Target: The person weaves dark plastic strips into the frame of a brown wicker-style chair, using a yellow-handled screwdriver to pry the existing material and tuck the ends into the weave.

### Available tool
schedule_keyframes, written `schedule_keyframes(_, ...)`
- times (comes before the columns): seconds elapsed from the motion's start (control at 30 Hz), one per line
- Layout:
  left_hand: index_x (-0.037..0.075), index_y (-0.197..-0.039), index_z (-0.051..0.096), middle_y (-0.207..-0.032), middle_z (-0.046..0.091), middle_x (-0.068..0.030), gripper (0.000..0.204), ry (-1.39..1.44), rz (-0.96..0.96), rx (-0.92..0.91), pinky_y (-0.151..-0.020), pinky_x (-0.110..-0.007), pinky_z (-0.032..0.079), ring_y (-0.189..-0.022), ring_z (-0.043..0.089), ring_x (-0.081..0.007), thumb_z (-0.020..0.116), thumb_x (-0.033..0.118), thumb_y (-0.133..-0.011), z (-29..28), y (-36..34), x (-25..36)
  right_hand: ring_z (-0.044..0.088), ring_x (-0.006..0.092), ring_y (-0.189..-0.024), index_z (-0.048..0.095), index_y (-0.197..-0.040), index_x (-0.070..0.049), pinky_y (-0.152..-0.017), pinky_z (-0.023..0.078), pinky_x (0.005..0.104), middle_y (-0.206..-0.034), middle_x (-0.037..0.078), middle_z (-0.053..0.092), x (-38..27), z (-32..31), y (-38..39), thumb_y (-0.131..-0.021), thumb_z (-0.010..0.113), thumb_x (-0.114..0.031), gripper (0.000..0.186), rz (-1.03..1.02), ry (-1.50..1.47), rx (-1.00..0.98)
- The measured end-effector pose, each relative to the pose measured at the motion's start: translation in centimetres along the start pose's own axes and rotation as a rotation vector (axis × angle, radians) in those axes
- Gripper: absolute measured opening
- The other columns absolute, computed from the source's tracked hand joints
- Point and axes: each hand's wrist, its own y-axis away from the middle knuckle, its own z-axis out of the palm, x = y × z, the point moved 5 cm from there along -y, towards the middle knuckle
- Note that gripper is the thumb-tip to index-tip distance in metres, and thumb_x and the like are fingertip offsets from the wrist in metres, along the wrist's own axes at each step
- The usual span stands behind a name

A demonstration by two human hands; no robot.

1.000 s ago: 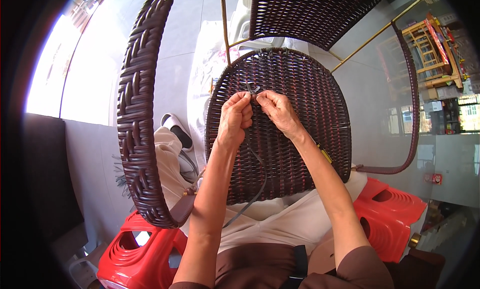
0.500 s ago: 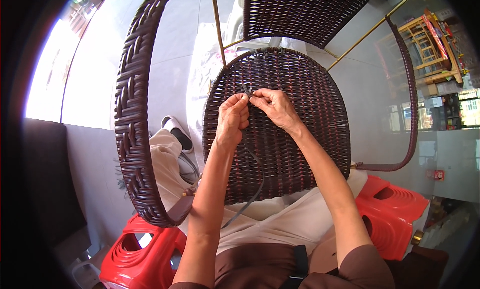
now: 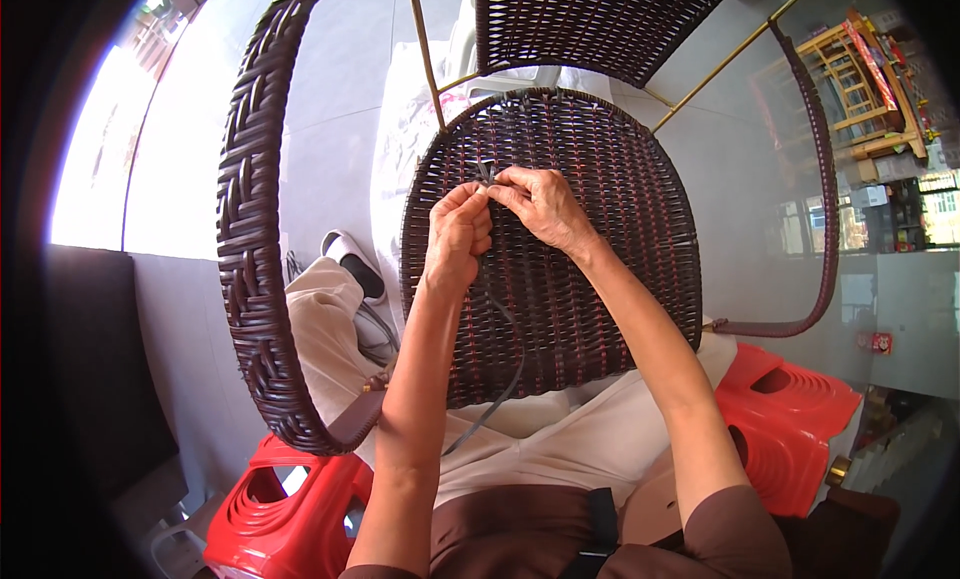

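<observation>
A dark brown woven chair, its round seat (image 3: 580, 289) shot through with reddish strands, lies over my lap. Above the seat's far half, my left hand (image 3: 458, 231) pinches a flat grey weaving strip (image 3: 519, 354), whose tail hangs down across the seat to my lap. Close beside it my right hand (image 3: 545, 207) pinches the same strip, the fingertips of both hands meeting. A small looped, bent bit of the strip (image 3: 484, 171) sticks up beyond the fingers. Exactly how it is twisted or knotted cannot be made out.
The chair's thick braided arm (image 3: 250, 219) curves up on the left, a thinner wrapped one (image 3: 822, 179) on the right. Beyond the seat rises the woven backrest (image 3: 590, 29) on a gold-coloured frame. Red plastic stools (image 3: 285, 514) flank my legs. Wooden furniture (image 3: 865, 89) stands far right.
My right fingers have come in closer to the left ones and closed on the strip near its bent end. The chair has shifted slightly left in view.
</observation>
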Motion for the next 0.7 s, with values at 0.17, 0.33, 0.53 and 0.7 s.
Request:
schedule_keyframes(0.17,0.008,-0.079,0.054,-0.052,0.035,0.0085,0.009,-0.002,-0.006,0.019,-0.035,-0.017,0.018,-0.04,0.025,-0.001,0.053,0.012,-0.087,0.2,0.1,0.1,0.053,0.0097,-0.056,0.063,-0.09,0.004,-0.051,0.042,0.0251,-0.07,0.01,0.063,0.2,-0.1,1.0,-0.082,0.061,-0.017,0.022,0.042,-0.028,0.03)
schedule_keyframes(0.33,0.006,-0.081,0.056,-0.052,0.034,0.0093,0.01,0.001,-0.009,-0.007,-0.035,-0.017,0.017,-0.04,0.024,-0.0007,0.053,0.013,-0.088,0.0,-0.1,0.2,0.063,0.016,-0.071,0.063,-0.095,0.004,-0.063,0.05,0.026,-0.084,0.015,0.066,0.6,-0.5,1.9,-0.081,0.062,-0.015,0.023,-0.081,-0.016,0.183)
schedule_keyframes(0.53,0.003,-0.086,0.058,-0.052,0.03,0.0101,0.014,-0.041,0.001,0.001,-0.037,-0.016,0.017,-0.042,0.022,-0.0003,0.051,0.015,-0.089,0.1,0.2,0.4,0.06,0.0204,-0.057,0.062,-0.089,0.002,-0.052,0.046,0.0295,-0.067,0.013,0.062,0.2,-3.0,3.6,-0.082,0.06,-0.014,0.018,-0.068,0.158,0.277)
schedule_keyframes(0.7,0.001,-0.093,0.057,-0.056,0.044,0.0037,0.014,0.031,0.022,-0.026,-0.038,-0.016,0.02,-0.042,0.026,-0.0011,0.049,0.011,-0.089,0.6,0.4,0.4,0.053,0.0132,-0.048,0.06,-0.086,0.001,-0.045,0.041,0.0268,-0.058,0.008,0.057,-0.5,-4.3,4.2,-0.083,0.059,-0.015,0.015,0.068,0.038,0.348)
